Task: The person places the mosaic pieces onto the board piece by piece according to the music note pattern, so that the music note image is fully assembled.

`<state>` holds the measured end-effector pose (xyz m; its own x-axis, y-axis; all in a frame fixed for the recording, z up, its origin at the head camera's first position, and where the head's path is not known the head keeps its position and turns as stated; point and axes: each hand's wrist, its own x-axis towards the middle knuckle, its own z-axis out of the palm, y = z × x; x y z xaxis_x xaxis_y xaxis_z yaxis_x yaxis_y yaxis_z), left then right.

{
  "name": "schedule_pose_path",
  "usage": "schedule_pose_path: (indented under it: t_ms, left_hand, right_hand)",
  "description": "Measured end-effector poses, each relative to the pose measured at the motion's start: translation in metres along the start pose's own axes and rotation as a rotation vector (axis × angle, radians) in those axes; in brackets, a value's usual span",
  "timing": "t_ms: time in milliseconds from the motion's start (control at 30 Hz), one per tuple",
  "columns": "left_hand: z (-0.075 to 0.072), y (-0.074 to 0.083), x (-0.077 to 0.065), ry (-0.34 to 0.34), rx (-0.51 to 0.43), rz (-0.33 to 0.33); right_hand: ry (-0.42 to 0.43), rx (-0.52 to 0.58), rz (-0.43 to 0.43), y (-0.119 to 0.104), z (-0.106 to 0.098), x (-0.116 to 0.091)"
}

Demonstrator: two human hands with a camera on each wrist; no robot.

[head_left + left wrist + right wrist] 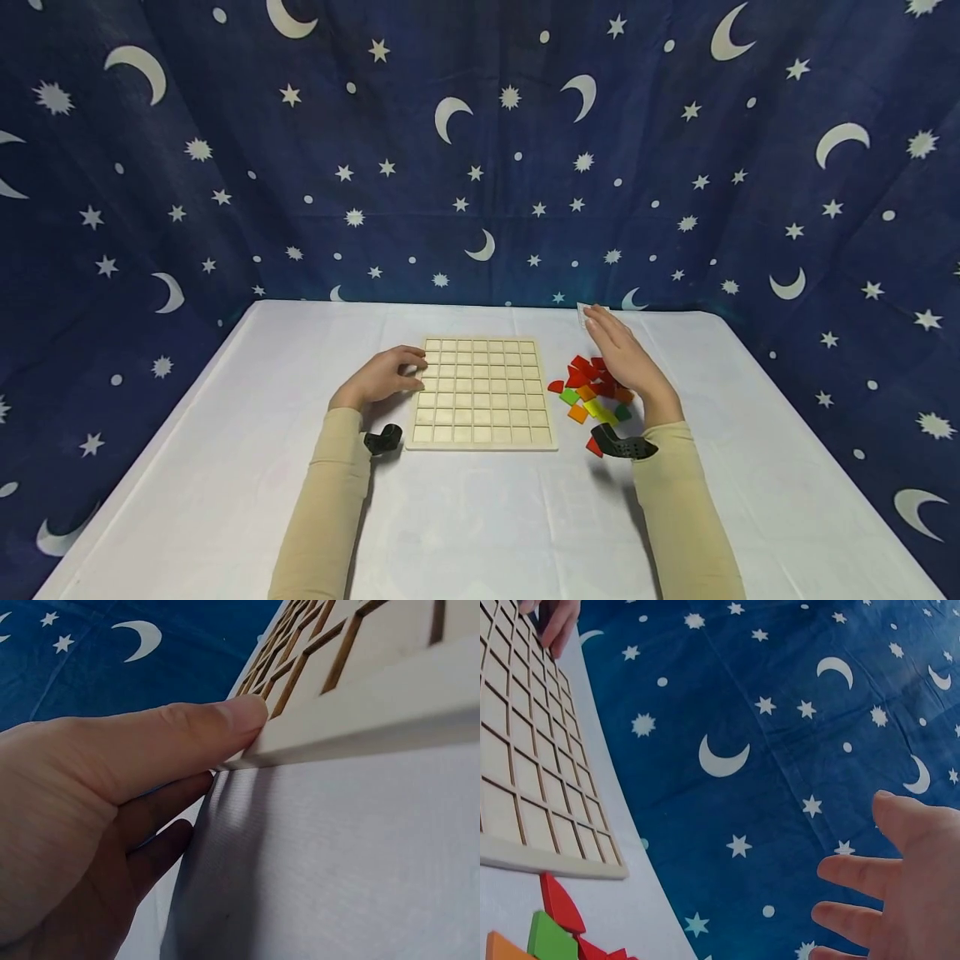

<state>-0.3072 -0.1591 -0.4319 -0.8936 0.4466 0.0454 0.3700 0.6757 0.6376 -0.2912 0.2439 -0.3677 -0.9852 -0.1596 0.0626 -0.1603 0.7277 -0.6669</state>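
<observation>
My left hand point(381, 377) is at the left edge of a pale wooden grid board point(480, 400) lying on the table. In the left wrist view its straight thumb point(225, 720) touches the board's rim point(360, 727), while the other fingers lie relaxed beside the edge, partly hidden. My right hand point(626, 358) is raised above a pile of coloured flat pieces point(585, 375) to the right of the board. Its fingers point(855, 877) are extended and spread in the right wrist view, with nothing held.
The pile mixes red, orange, yellow and green pieces; one red piece point(594, 447) sits nearer the front. A small white card point(582, 315) is partly hidden behind the right fingertips. A white cloth covers the table point(480, 533); a blue star-and-moon curtain point(405, 142) hangs behind.
</observation>
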Motion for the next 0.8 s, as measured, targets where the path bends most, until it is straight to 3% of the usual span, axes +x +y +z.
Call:
schedule_pose_path:
  t_ms: [433,800]
  left_hand:
    - [-0.001,-0.003,0.000,-0.011,-0.012,-0.001]
    - [0.000,-0.004,0.000,-0.009,-0.009,0.003]
  right_hand:
    - [0.086,-0.100,0.032,0.034,0.014,0.011]
    - [-0.017,-0.329,0.096,0.038,0.032,0.032]
